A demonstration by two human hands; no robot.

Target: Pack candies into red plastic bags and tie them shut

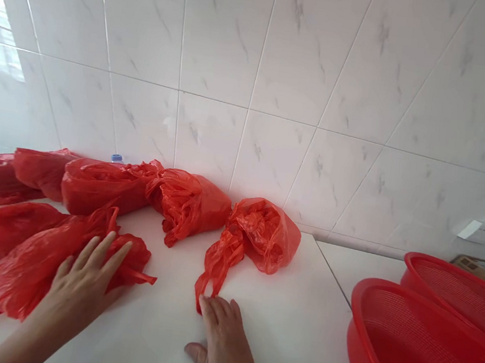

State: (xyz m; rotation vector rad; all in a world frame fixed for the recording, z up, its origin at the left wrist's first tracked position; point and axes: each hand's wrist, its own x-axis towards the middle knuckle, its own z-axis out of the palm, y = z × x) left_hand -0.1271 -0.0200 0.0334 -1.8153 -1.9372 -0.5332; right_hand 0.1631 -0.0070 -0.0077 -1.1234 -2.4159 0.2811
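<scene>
The white table had a smooth, plain top with a thin seam running slantwise on the right. Along its back, near the wall, lay a row of five bulging red plastic bags, the rightmost with its twisted handles trailing forward. More crumpled red bags lay in front at the left. Two red mesh baskets stood at the right, close together.
</scene>
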